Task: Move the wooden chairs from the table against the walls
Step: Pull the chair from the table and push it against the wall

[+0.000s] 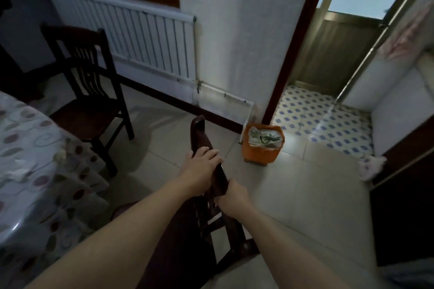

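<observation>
Nearest the camera, the held chair (206,216) is gripped by its top rail: the left hand (199,169) is wrapped over the rail, the right hand (231,195) clenched around it just below. It stands on the floor between the counter (25,148) and the orange bin (261,143). A second chair (91,91) sits at the counter, short of the radiator (131,37). Best lifted level (dragging risks scraping tiles) and steered clear of the bin toward the wall.

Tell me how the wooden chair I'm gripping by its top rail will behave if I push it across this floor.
The held chair looks rigid and probably fairly heavy, being dark solid wood. With both the left hand and right hand high on the backrest, it may tip rather than slide. The smooth floor tiles should let the legs skid.
</observation>
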A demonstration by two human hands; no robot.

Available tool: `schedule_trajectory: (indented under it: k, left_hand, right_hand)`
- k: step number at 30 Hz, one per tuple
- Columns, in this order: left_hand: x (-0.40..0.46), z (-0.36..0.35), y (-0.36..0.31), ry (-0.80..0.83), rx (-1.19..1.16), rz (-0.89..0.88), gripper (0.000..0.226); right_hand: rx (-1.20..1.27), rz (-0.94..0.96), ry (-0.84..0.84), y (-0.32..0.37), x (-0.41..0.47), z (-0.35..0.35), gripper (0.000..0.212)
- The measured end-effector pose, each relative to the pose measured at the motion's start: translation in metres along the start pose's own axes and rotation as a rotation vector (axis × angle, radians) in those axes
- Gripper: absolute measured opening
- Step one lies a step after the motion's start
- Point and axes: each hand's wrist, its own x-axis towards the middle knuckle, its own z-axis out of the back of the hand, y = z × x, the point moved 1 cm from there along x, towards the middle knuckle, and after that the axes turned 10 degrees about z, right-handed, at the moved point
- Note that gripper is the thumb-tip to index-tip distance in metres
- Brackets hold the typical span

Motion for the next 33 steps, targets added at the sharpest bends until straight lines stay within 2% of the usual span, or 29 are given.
schedule_trajectory:
  k: [3, 11, 17, 24, 29, 33]
  left_hand:
    - [0.022, -0.004, 0.011, -0.023, 0.152, -0.131, 0.069]
    - [0.059, -0.004, 0.024, -0.091, 0.305, -0.399, 0.040]
    - [0.072, 0.000, 0.035, -0.160, 0.366, -0.576, 0.027]
    - [0.071, 0.025, 0.087, -0.165, 0.395, -0.573, 0.021]
    - [0.073, 0.048, 0.130, -0.138, 0.442, -0.503, 0.020]
    - [0.072, 0.061, 0.162, -0.150, 0.417, -0.423, 0.021]
  right_hand:
    - [0.039, -0.085, -0.015, -0.001, 0.008, -0.006, 0.028]
    - [0.079, -0.140, -0.094, 0.005, 0.018, -0.016, 0.025]
    - [0.075, -0.161, -0.049, 0.016, 0.022, -0.017, 0.027]
    - [0.106, -0.144, 0.013, 0.062, 0.037, -0.034, 0.016]
    - [0.120, -0.114, 0.078, 0.101, 0.055, -0.046, 0.032]
    - [0.051, -0.049, 0.144, 0.129, 0.067, -0.050, 0.034]
